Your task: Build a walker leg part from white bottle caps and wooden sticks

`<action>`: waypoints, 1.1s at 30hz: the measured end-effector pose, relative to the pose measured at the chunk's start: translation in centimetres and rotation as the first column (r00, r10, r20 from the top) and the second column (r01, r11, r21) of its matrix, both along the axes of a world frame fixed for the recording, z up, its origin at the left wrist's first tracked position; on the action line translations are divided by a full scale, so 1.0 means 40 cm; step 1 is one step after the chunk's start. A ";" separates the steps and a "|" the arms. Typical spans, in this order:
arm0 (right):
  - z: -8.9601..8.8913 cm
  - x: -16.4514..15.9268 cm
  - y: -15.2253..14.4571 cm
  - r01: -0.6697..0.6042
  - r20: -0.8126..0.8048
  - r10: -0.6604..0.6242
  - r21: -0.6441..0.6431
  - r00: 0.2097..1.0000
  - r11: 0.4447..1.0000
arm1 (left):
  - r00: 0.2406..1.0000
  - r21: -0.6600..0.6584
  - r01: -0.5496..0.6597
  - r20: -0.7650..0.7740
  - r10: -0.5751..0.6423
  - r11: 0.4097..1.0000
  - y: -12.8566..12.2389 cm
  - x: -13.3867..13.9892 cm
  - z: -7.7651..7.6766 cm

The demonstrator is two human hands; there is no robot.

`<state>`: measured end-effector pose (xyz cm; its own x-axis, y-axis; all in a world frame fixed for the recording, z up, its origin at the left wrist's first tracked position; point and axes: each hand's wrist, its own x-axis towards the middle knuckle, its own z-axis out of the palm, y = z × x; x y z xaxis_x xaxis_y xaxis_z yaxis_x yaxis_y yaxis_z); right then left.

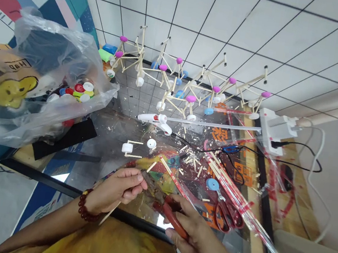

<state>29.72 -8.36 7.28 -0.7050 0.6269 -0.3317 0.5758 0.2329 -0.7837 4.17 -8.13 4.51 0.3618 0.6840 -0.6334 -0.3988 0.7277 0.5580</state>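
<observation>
My left hand point(121, 183) is closed around a thin wooden stick point(110, 212), pinching it between thumb and fingers. One end slants down toward my lap; the other pokes out above the fingertips. Wrapped in my right hand point(189, 230) are pliers point(154, 187) with red handles and worn, rusty-looking jaws. The jaws sit right by my left fingertips at the stick's upper part; whether they bite it I cannot tell. Just beyond my hands, a white bottle cap piece point(127, 148) with two short sticks lies near a single white cap point(151, 144).
A white glue gun point(157, 119) rests mid-table, its cord running to a power strip point(273, 128). Stick-and-cap figures point(191, 98) line the tiled wall. Red scissors point(222, 212), bundled sticks point(229, 191) and cut scraps point(194, 158) lie right. A plastic bag point(56, 48) of caps stands left.
</observation>
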 end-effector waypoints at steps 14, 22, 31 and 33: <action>0.009 0.010 -0.004 -0.056 -0.007 0.056 0.030 0.998 0.998 | 0.995 0.132 0.032 -0.099 -0.019 0.991 -0.029 0.012 -0.003; 0.002 0.011 -0.016 -0.019 -0.014 0.019 -0.003 1.000 1.000 | 0.981 0.092 0.083 -0.184 -0.065 0.992 -0.034 0.025 -0.008; -0.013 0.014 -0.026 -0.042 0.048 0.034 0.181 0.998 0.983 | 0.946 0.217 0.197 -0.298 -0.128 0.956 -0.054 0.017 -0.025; -0.024 0.012 -0.032 -0.041 0.077 0.024 0.224 0.997 0.974 | 0.945 0.235 0.169 -0.314 -0.090 0.957 -0.055 0.019 -0.028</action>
<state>30.21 -9.62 6.32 -0.7051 0.6686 -0.2363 0.6191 0.4179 -0.6648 4.95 -10.32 3.38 0.2809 0.7964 -0.5356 -0.0982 0.5790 0.8094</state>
